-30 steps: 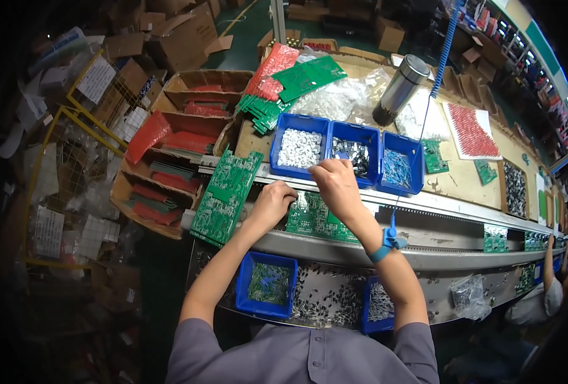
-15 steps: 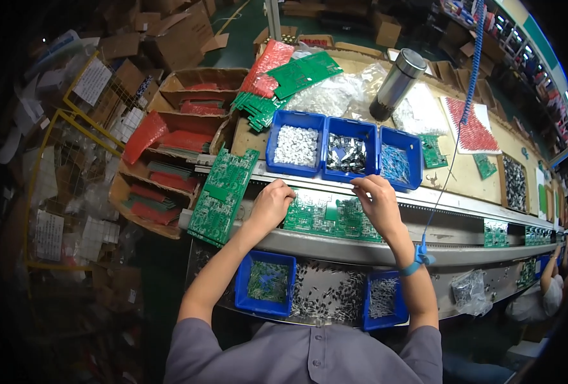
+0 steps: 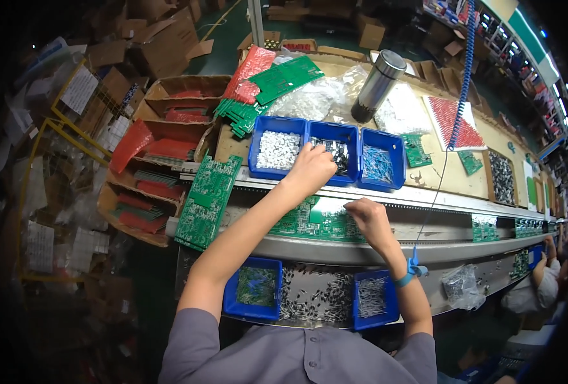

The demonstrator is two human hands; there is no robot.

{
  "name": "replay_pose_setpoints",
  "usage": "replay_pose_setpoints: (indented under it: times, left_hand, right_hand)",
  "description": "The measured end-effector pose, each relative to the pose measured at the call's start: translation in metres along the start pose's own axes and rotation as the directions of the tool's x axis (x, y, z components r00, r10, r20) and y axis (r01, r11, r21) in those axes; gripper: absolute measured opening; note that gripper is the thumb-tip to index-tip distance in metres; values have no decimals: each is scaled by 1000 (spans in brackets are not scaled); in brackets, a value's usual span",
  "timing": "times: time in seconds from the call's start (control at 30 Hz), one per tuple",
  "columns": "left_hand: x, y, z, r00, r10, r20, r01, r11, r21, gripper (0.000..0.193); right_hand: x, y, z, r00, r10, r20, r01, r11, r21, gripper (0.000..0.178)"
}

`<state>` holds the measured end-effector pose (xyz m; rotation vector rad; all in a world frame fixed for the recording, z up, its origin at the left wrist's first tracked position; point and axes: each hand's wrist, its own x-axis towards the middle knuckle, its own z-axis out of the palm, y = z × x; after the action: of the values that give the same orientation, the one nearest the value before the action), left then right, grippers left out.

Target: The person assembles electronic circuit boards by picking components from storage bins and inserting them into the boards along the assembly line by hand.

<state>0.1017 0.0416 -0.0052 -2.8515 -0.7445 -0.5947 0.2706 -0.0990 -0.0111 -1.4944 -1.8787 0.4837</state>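
Observation:
A green circuit board [image 3: 325, 216] lies on the conveyor rail in front of me. My left hand [image 3: 313, 168] reaches over the front edge of the middle blue bin [image 3: 352, 180], its fingers curled down at the black and silver parts [image 3: 339, 151]; whatever they grip is hidden. Over the board's right end, my right hand [image 3: 369, 222] has its fingertips pinched together close to the surface, and anything between them is too small to name. White parts [image 3: 277, 150] fill the bin to the left, and blue leaded components [image 3: 377, 165] the one to the right.
Another board [image 3: 205, 203] lies across the rail's left end, beside cardboard trays [image 3: 144, 241]. Nearer me are bins of green-looking parts [image 3: 256, 285] and pins [image 3: 371, 297], with loose black components between. A steel flask [image 3: 380, 86] stands behind; a coiled blue cord [image 3: 466, 77] hangs at right.
My left hand has gone from the board's left end up to the middle bin. My right hand has come down from the bins' front edge onto the board's right part. The view has shifted slightly.

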Motion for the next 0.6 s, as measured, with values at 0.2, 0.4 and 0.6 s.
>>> replay_pose_setpoints:
  times: [0.2,0.4,0.6]
  left_hand:
    - [18,-6,11,994,3,109,-2,1000,-5,12]
    - [20,-8,22,980,-58,192,87,985,-147,11]
    - [26,-4,16,963,-71,258,105,987,-121,12]
  right_hand:
    - [-2,-4,1,999,29,40,-31,998,59,16]
    - [5,-7,6,995,75,60,-80,992,101,14]
    - [13,-3,14,994,62,92,-67,996,54,10]
